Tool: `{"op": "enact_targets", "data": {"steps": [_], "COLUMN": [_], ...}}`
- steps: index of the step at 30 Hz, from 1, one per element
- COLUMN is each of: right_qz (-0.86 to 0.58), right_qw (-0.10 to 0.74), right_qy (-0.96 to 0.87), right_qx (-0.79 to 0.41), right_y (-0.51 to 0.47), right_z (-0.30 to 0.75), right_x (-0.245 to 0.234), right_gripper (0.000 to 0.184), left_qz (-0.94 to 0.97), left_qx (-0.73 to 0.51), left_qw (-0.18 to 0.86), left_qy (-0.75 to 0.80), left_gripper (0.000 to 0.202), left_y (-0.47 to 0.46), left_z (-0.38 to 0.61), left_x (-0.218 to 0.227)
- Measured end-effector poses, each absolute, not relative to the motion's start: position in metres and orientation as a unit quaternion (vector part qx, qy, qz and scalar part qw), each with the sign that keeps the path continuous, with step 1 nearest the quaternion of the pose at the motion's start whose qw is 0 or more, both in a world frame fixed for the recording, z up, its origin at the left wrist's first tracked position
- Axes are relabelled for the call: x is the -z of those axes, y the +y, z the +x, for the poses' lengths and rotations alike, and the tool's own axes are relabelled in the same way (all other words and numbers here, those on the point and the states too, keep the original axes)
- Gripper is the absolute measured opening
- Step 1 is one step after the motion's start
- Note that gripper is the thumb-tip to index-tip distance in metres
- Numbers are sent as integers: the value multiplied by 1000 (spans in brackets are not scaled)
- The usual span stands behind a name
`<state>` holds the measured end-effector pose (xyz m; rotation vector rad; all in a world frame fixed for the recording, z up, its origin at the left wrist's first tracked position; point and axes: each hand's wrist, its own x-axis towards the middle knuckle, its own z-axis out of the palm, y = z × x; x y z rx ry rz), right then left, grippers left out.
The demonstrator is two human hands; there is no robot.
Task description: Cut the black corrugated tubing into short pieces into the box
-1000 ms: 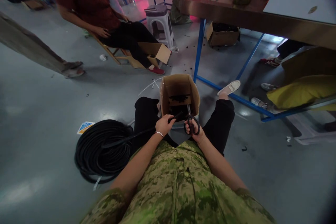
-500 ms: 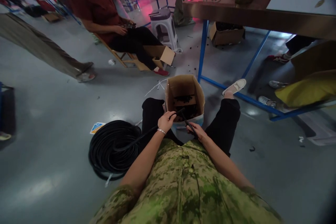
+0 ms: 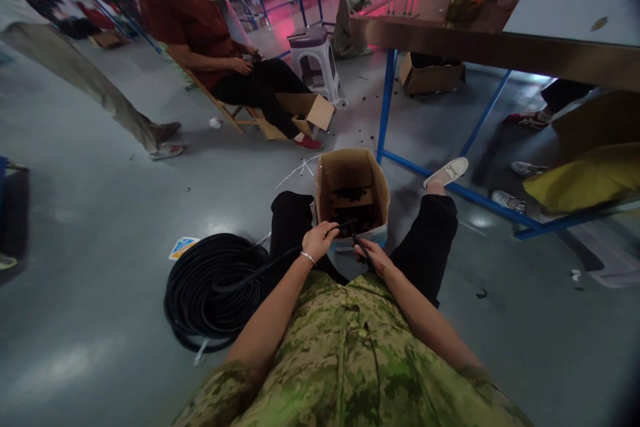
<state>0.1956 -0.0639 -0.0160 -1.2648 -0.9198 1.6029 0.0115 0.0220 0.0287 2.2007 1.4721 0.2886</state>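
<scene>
I sit with an open cardboard box [image 3: 327, 177] between my knees; black cut pieces lie inside it. My left hand [image 3: 319, 240] is closed on a black hose [image 3: 270, 260] whose free end pokes over the box rim. That hose runs back to a big black coil [image 3: 210, 290] on the floor at my left. My right hand [image 3: 373, 259] is closed on black scissors [image 3: 359, 240], whose blades point up at the hose end.
A seated person in a red top [image 3: 200, 27] works behind, with a cardboard box [image 3: 307, 110] at their feet. A white stool [image 3: 315, 60] and a blue-legged table [image 3: 387, 100] stand ahead. Other people's shoes [image 3: 505, 200] show under the table at right. Someone's leg [image 3: 75, 73] crosses at left.
The scissors have turned: a second ago their handles faced me, now the blades point up at the hose end. The view shifted slightly to the left.
</scene>
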Motion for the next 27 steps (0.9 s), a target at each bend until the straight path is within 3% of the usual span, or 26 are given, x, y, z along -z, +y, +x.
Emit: {"op": "enact_targets", "data": {"steps": [15,22,27], "right_qz": [-604,-615,-602], "right_qw": [352,346,345], "right_qy": [-468,-499,-473], "right_qx": [-540,-503,-543], "right_y": [-61,-63,-64], "right_z": [193,194,193], "right_x": [30,28,25], "right_gripper": [45,39,39], "left_qz": [838,814,822], "left_qx": [36,25,-2], "left_qw": [84,113,123], "left_qy": [538,569,556], "left_gripper": [31,33,37], "left_y": [12,10,9], "left_z": [47,42,30], "left_x": [-58,-51,-39]}}
